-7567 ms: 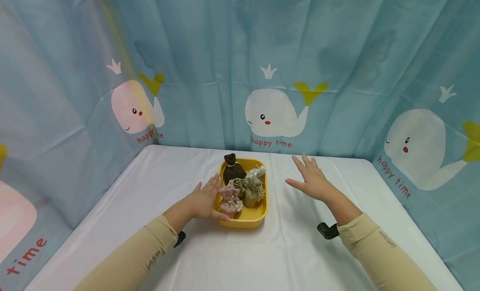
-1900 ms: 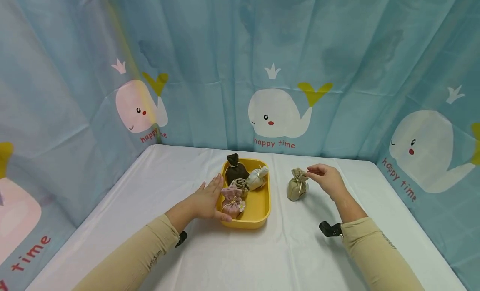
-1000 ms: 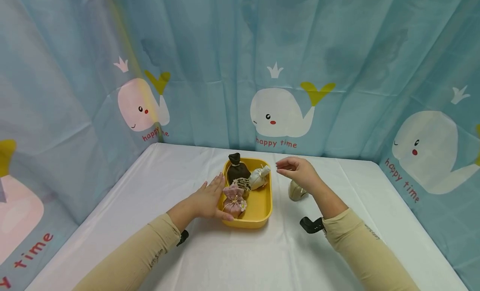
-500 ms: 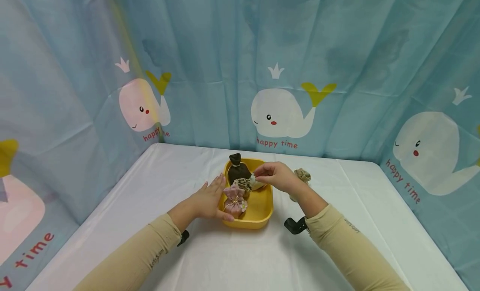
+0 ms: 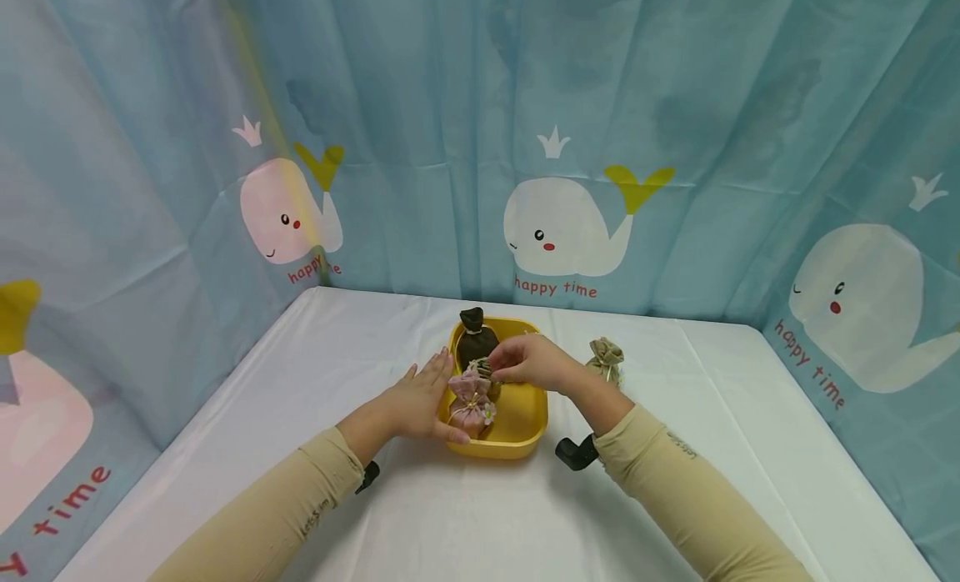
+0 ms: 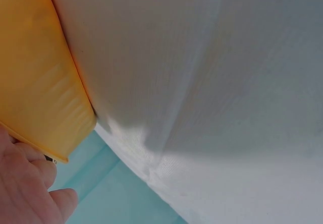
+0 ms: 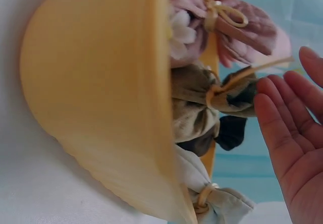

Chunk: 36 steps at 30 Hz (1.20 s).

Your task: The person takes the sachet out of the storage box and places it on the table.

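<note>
A yellow tray [image 5: 517, 428] holds a dark brown sachet [image 5: 476, 342], a pink sachet [image 5: 468, 401] with a small flower, and an olive sachet [image 5: 480, 368] between them. My right hand [image 5: 498, 370] hovers inside the tray, fingers reaching to the olive sachet's tied neck. In the right wrist view the fingers [image 7: 282, 118] are straight beside the olive sachet [image 7: 194, 105], holding nothing; a white sachet [image 7: 214, 199] lies by the tray wall [image 7: 96, 93]. My left hand [image 5: 420, 396] rests flat against the tray's left side [image 6: 35, 82]. A tan sachet [image 5: 606, 358] stands on the table, right of the tray.
The white tablecloth [image 5: 480, 515] covers the table, with blue whale-print curtains [image 5: 555, 223] close around the back and both sides. Black wrist mounts [image 5: 573, 453] sit under both sleeves.
My right hand left the tan sachet on the table, swung left over the tray and moved from the white sachet to the olive one. The left hand stayed put.
</note>
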### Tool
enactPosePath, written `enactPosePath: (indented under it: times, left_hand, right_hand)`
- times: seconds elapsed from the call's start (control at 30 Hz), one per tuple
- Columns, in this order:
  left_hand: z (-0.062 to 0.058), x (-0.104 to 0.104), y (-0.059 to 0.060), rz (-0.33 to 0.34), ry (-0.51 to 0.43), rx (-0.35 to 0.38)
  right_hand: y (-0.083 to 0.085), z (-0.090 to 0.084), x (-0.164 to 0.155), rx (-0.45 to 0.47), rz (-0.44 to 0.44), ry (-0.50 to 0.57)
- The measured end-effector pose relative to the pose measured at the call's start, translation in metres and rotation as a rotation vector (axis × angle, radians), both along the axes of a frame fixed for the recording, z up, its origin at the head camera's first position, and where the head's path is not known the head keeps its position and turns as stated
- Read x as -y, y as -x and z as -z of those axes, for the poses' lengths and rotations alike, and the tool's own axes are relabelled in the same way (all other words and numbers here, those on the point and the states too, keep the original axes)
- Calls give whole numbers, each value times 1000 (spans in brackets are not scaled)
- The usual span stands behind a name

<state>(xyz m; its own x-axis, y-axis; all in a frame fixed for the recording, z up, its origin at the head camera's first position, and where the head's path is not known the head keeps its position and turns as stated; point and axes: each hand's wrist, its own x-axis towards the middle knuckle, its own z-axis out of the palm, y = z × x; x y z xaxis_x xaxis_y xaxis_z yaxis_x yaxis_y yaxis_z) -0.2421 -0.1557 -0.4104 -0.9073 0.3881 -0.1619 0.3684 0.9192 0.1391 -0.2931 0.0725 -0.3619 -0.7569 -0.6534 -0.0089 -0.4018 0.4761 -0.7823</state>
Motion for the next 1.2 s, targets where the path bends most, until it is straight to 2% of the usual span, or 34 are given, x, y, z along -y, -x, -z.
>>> enactPosePath:
  times: [0.23, 0.6, 0.8, 1.03, 1.2]
  left_hand:
    - [-2, -1, -1, -2, -2, 7]
    - [1, -1, 0, -2, 9, 8]
    - [0, 1, 1, 0, -1, -9]
    - [1, 2, -1, 2, 7, -5]
    - [3, 2, 0, 5, -9, -9]
  right_hand:
    - [-2, 1, 6, -54, -41, -55]
    - [-5, 7, 11, -6, -74, -84]
    - [-8, 7, 15, -51, -52, -84]
    - [-13, 7, 19, -43, -2, -104]
    - [-16, 6, 19, -76, 25, -105]
